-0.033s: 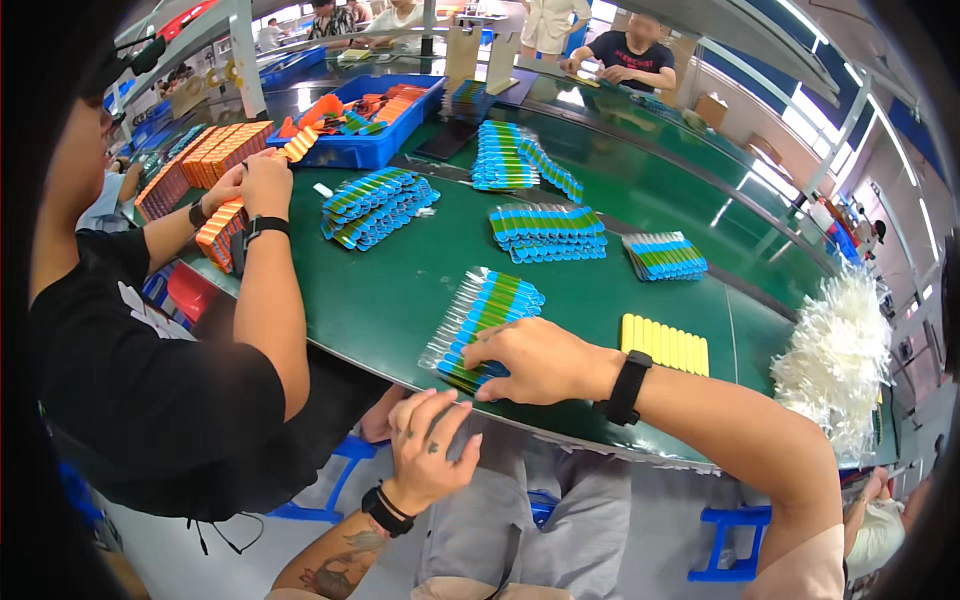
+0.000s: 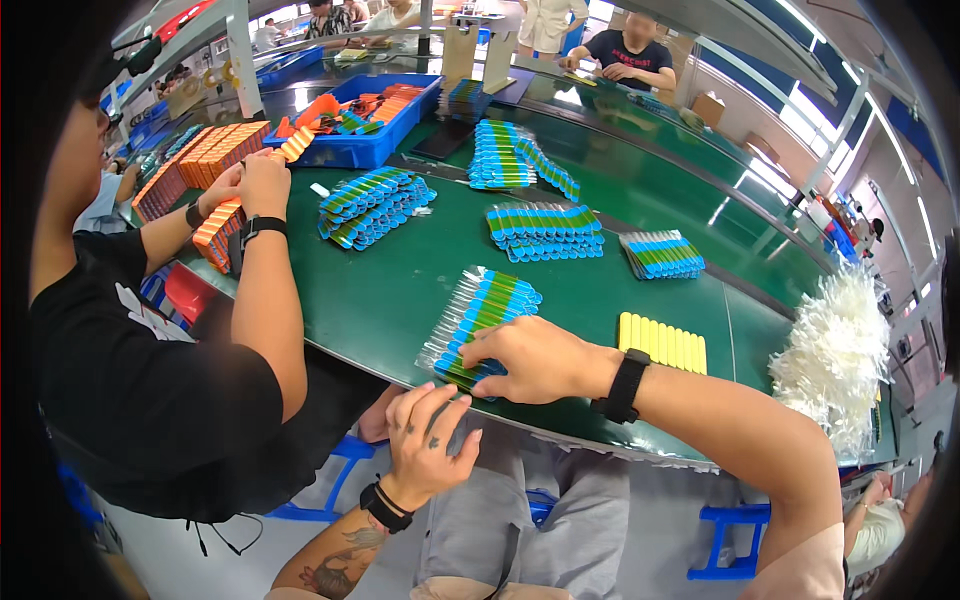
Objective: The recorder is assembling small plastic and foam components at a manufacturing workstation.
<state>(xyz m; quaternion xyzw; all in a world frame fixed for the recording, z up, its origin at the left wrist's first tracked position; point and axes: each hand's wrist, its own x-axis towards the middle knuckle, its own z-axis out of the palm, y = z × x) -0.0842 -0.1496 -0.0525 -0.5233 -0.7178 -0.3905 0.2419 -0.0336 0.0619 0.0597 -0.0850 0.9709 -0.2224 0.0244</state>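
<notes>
Left of the yellow row (image 2: 662, 342) and nearer, at the desk (image 2: 355, 310) edge: left hand (image 2: 430, 435), fingers spread and slightly curved, nothing visible in them. Can't tell if the tips touch the edge.

Just left of the yellow row: right hand (image 2: 535, 360), fingers bent down over the near end of the blue-green strip row (image 2: 490, 305). Contact is partly hidden, so can't say if they pinch a piece or only press. That strip row lies on the desk, also left of the yellow row, pieces overlapping, clear sleeve ends pointing away from it.

To do this well, I'd say: light pressure, on the coloured part rather than the clear ends; sleeves look slick and the overlap could slide. Work along the row, not across. Left fingers make a good stop at the edge, since the near pieces sit close to it.

Beyond the yellow row: small sleeved bundle (image 2: 662, 256). Beyond and left of it: sleeved stack (image 2: 545, 232). Keep clear of both.

Vs the earlier frame: practically the same. Both hands hold the same pose, strip row and yellow row unchanged; whole view shifted a hair left, likely head motion.
</notes>
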